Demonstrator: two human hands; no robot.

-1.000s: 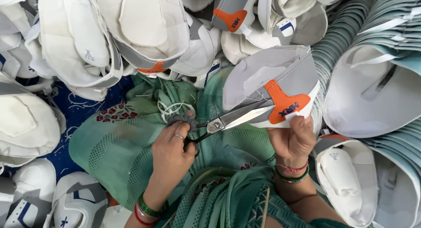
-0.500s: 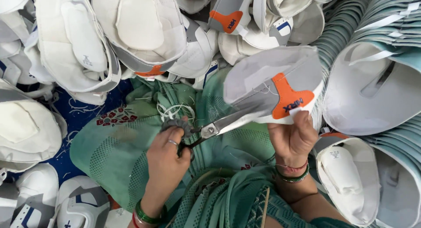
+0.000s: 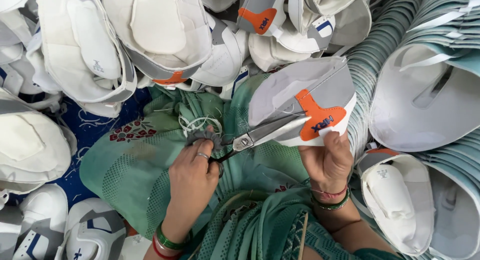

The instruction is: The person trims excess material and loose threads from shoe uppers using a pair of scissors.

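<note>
The left hand (image 3: 192, 177) has its fingers threaded through the cloth-wrapped loops of a pair of scissors (image 3: 260, 135) and closed on them, blades nearly shut and pointing away to the right. Their tips meet the edge of a grey padded piece with an orange patch (image 3: 305, 97), probably where stray threads stick out. The right hand (image 3: 327, 157) pinches that piece from below, thumb on its white lower rim, wrist bent up to tilt it toward the blades above a green cloth (image 3: 135, 170), with white padded pieces (image 3: 155, 35) heaped beyond.
</note>
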